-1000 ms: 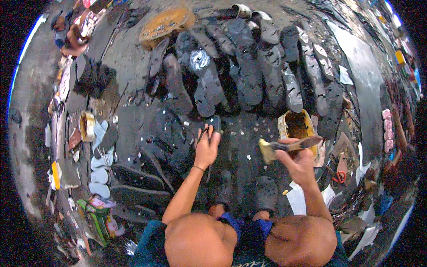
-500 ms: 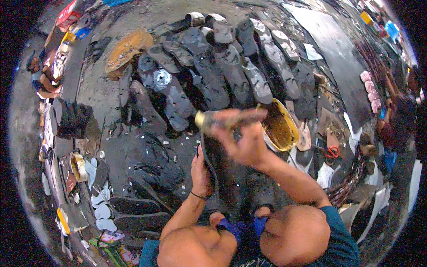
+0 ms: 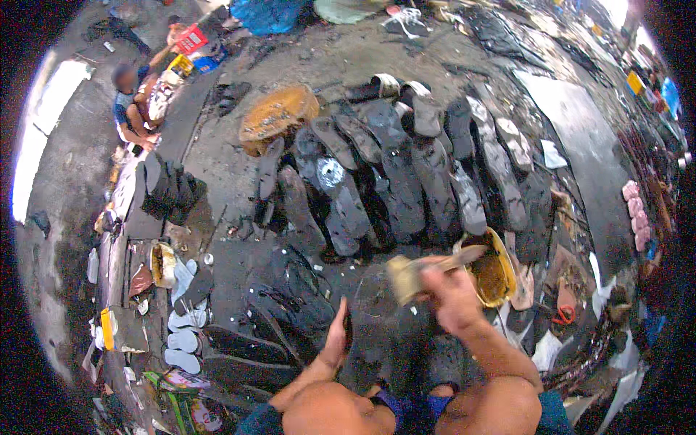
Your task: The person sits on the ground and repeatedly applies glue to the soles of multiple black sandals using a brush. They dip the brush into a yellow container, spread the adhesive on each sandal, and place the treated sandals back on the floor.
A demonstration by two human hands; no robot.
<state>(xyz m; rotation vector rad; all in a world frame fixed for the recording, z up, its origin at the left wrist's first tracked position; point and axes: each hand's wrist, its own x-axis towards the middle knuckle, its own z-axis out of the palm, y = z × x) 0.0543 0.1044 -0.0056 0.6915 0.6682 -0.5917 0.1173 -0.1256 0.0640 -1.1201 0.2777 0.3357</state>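
Head view: right hand (image 3: 451,293) grips a brush (image 3: 407,275), bristles left of its fingers, beside the glue tin (image 3: 500,270). Left hand (image 3: 337,337) presses a dark sole (image 3: 377,319). Brush has swung rightward since earlier.

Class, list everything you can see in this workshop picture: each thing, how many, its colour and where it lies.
soles: many, dark grey, laid in rows on the ground ahead
glue tin: one, yellow, right of centre
brush: one, tan, in the right hand, its far end over the tin
round board: one, orange-brown, upper centre
pale soles: several, whitish, lower left
pink pieces: a column, far right
another person: one, seated, upper left
left hand: resting on a dark sole, lower centre
right hand: closed on the brush
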